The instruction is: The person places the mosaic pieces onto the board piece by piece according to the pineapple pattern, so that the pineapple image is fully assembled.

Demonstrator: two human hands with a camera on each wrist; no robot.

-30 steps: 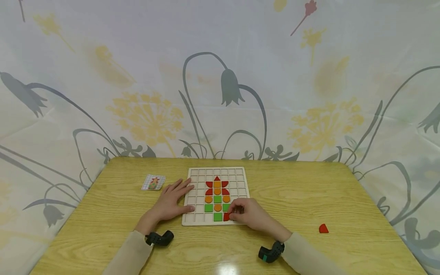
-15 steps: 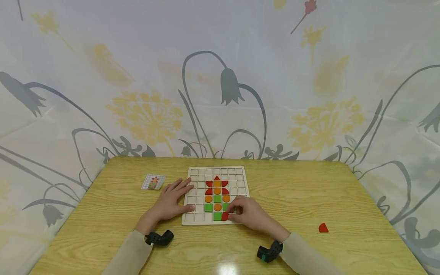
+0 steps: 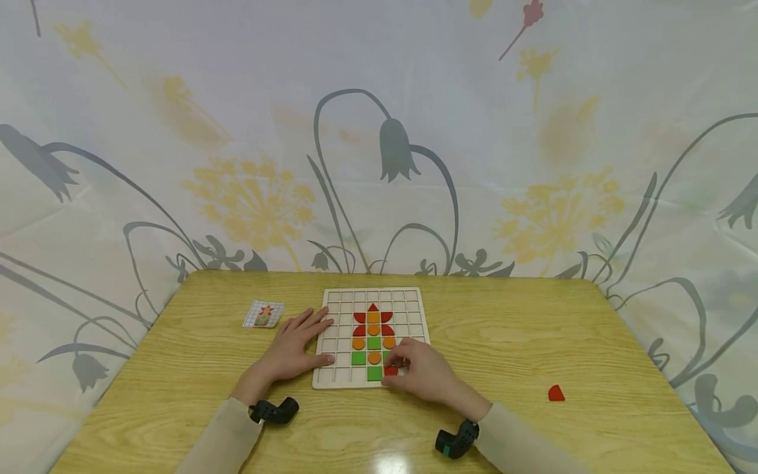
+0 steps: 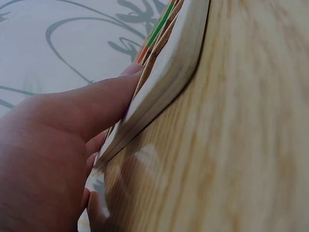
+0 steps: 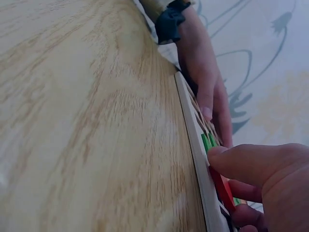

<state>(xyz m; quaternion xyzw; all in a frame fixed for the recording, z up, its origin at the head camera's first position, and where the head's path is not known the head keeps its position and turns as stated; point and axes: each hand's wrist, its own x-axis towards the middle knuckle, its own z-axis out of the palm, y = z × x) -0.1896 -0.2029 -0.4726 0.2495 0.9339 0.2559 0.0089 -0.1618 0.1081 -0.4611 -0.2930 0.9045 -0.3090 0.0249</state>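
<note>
In the head view a pale wooden grid board lies on the table, holding red, orange and green tiles arranged as a figure. My left hand rests on its left edge, fingers spread and fairly straight; the left wrist view shows the thumb lying over the rim. At the front row, my right hand pinches a red quarter-round tile between thumb and fingertips. That tile sits at the cell just right of the bottom green square. The fingers partly hide it, and whether it lies flat cannot be told.
A small printed card with a coloured figure on a grid lies left of the board. Another red quarter-round tile lies on the wooden table at the right. A patterned cloth hangs behind the table.
The right hand has shifted slightly left over the front row, its fingertips now covering more of the red tile and the green square above. The left hand has stayed in place.
</note>
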